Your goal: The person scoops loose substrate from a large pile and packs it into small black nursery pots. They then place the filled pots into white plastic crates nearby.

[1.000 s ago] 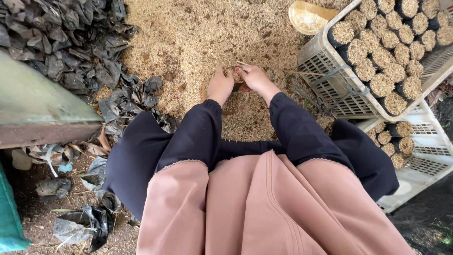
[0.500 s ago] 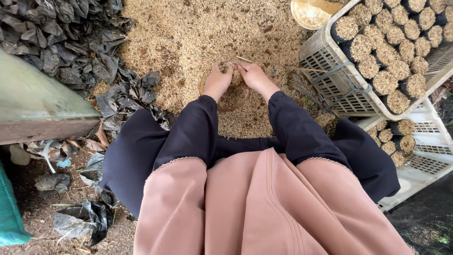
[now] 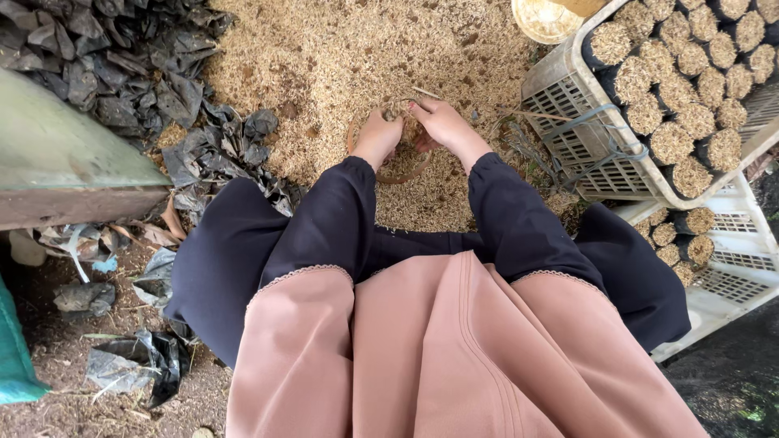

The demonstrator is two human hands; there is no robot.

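My left hand and my right hand meet, fingers curled, on a big heap of pale husk in front of my knees. They cup a small clump of husk between them. A thin round brown rim, half buried in the husk, curves under both wrists. Whether the fingers also grip that rim is hidden. Dark sleeves cover both forearms, and my pink skirt fills the lower part of the view.
A white plastic crate packed with several husk-filled black bags stands at right on a second crate. A yellow bowl lies at the top. Loose black plastic bags pile up at left by a green board.
Both hands have drawn closer together on the husk and their fingers have curled in. The view has tilted slightly.
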